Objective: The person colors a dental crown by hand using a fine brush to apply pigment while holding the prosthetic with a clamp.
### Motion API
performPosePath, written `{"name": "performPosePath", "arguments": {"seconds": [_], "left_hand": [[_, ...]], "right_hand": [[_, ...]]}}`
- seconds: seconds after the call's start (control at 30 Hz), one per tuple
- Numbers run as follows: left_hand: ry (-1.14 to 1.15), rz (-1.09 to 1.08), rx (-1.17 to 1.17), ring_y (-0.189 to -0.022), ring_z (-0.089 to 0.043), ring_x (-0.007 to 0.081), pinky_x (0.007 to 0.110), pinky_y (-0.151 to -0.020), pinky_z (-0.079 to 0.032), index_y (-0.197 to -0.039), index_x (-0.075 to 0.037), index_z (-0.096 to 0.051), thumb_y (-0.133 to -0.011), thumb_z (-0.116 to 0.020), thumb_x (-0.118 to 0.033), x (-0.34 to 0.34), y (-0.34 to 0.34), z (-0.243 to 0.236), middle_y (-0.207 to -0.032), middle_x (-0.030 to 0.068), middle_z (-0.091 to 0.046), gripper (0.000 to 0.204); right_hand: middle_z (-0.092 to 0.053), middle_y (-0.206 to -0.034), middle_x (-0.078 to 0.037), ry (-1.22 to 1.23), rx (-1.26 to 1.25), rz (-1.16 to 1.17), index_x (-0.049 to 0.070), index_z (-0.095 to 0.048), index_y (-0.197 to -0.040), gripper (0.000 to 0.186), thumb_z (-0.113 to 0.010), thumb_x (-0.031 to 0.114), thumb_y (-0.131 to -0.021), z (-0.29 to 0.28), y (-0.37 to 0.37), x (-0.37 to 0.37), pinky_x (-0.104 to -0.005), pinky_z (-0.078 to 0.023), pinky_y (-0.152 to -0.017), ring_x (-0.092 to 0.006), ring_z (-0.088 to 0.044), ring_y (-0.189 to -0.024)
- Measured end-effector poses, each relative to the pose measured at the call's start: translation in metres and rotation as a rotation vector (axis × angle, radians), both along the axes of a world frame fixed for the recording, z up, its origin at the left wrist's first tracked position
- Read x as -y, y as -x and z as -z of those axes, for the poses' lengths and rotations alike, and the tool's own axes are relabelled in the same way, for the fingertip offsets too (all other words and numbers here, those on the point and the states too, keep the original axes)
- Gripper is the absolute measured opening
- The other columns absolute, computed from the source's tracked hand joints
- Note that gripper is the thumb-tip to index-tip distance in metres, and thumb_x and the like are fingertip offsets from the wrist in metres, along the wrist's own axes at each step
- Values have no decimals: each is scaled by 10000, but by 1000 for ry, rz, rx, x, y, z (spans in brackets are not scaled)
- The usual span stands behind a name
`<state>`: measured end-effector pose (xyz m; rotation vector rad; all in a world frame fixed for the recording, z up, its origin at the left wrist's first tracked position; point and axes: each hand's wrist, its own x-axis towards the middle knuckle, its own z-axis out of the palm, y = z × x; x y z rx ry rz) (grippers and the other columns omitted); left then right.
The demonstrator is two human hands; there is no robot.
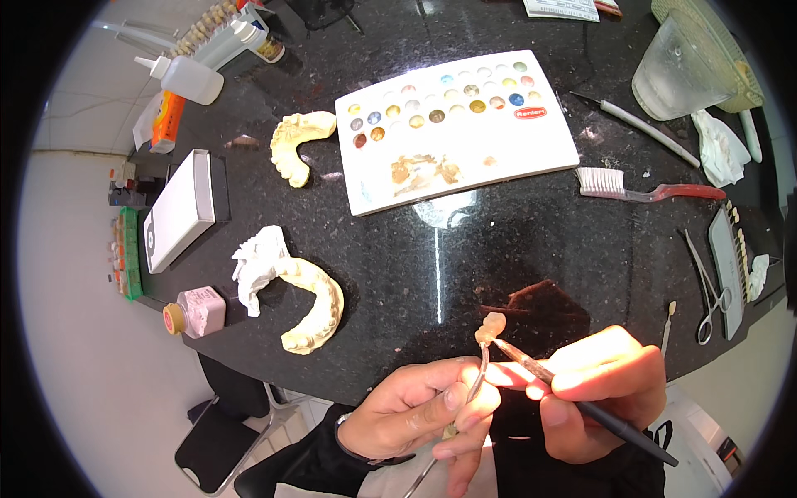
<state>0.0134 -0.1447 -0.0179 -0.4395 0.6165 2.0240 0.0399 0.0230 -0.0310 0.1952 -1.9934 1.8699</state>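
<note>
My left hand (423, 407) is closed around a slim, curved metal holding tool (479, 380). At its tip sits a small pinkish-beige dental crown piece (493, 324), which looks like joined teeth. My right hand (604, 390) pinches a fine paintbrush (610, 418) with a dark handle and brown ferrule. The brush tip is at the lower right of the crown piece, touching or nearly touching it. Beyond both hands lies a white paint palette (540, 149) with several coloured wells and brown smears.
Two plaster dental casts (292, 149) (330, 309) lie to the left, near crumpled tissue (264, 257), a white box (181, 212) and a pink powder jar (202, 312). At right are a toothbrush (643, 194), scissor-handled forceps (701, 282), a shade guide (727, 274) and a plastic cup (681, 70).
</note>
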Motion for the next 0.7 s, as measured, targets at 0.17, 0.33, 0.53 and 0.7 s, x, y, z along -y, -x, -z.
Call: {"name": "performPosePath", "arguments": {"seconds": [0.17,0.33,0.53,0.7], "left_hand": [[-125,99,-90,-336,-411,134,315,-351,-494,-1061,108,-371,-874,-423,-176,6,1,7,-524,34,-368,344],[-82,107,-95,-312,-403,140,315,-333,-482,-1138,129,-324,-874,-408,-175,4,3,4,-495,35,-361,412],[50,177,-29,-317,-449,169,313,-316,-469,-1135,145,-324,-847,-370,-97,5,7,2,-461,31,-352,378],[29,154,-52,-330,-476,187,307,-322,-469,-1019,128,-383,-862,-403,-146,-2,11,-5,-472,35,-364,316]], "right_hand": [[-520,-694,-136,77,-25,28,-37,-467,-799,201,-606,-8,-658,3,-2,4,-219,-482,-485,-140,-544,-505],[-518,-701,-143,114,-38,64,-36,-474,-801,194,-597,-16,-654,5,0,6,-219,-480,-484,-137,-541,-503],[-517,-704,-150,-5,4,-51,-32,-476,-817,198,-596,-12,-661,-1,2,-5,-213,-491,-491,-133,-545,-508],[-509,-705,-158,-4,24,-75,-29,-468,-841,197,-583,0,-683,-2,0,-7,-214,-513,-531,-119,-548,-515]]}}
